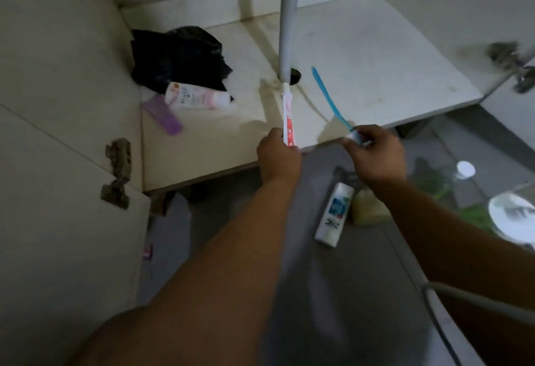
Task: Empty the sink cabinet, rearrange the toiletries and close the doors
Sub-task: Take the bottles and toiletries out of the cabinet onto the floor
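My left hand (278, 157) grips the lower end of a red and white toothpaste tube (288, 116) that points into the open sink cabinet (376, 76). My right hand (375, 151) holds a blue toothbrush (328, 96) by its brush end, the handle slanting up over the shelf. Inside the cabinet at the left lie a black plastic bag (179, 56), a pink and white tube (197, 98) and a purple flat case (163, 115). A grey drain pipe (288, 18) runs down into a hole in the shelf.
On the grey floor below stand or lie a white shampoo bottle (334, 213), a yellowish item (367, 209), a white cap (465, 169) and a white round dish (514, 218). The left door (58, 221) with its hinge (117, 174) stands open; another hinge (512, 61) is at right.
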